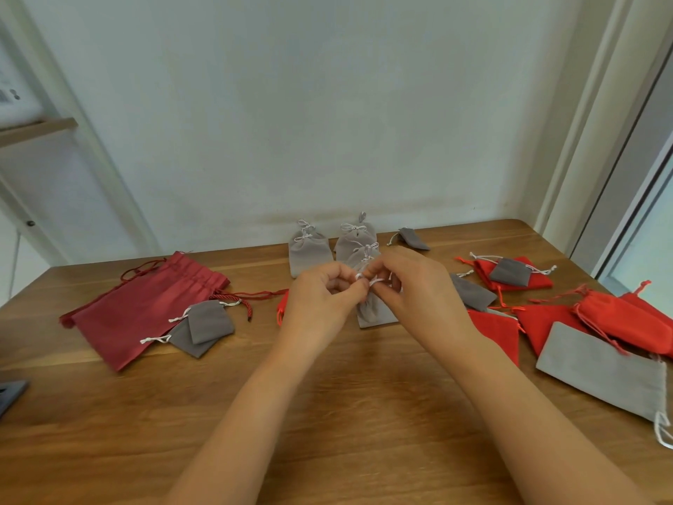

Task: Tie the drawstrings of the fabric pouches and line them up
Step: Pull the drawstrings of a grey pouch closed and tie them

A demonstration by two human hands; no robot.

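The bench (327, 413) runs back to a pale wall (327, 103) at its far edge, and its far right corner sits by a window frame (597, 176). The near middle of the bench, under the forearms, is bare wood. A large dark red pouch (145, 308) lies toward the left edge with two dark grey pouches (207, 322) overlapping its near right corner. Toward the right edge lies a loose spread of bright red pouches (539, 318), small dark grey ones and a long pale grey pouch (601, 373).

The left hand (320, 304) and right hand (418, 286) meet above mid-bench, fingers curled, each pinching the white drawstring (375, 282) between thumb and fingertips. The cord spans the small gap between them.

The grey pouch (375, 311) they work on lies flat just under the hands, its neck hidden behind the fingers and its squared bottom toward the near edge. Just beyond it, against the far edge, tied pale grey pouches (309, 249) stand side by side with white bows at their gathered necks.
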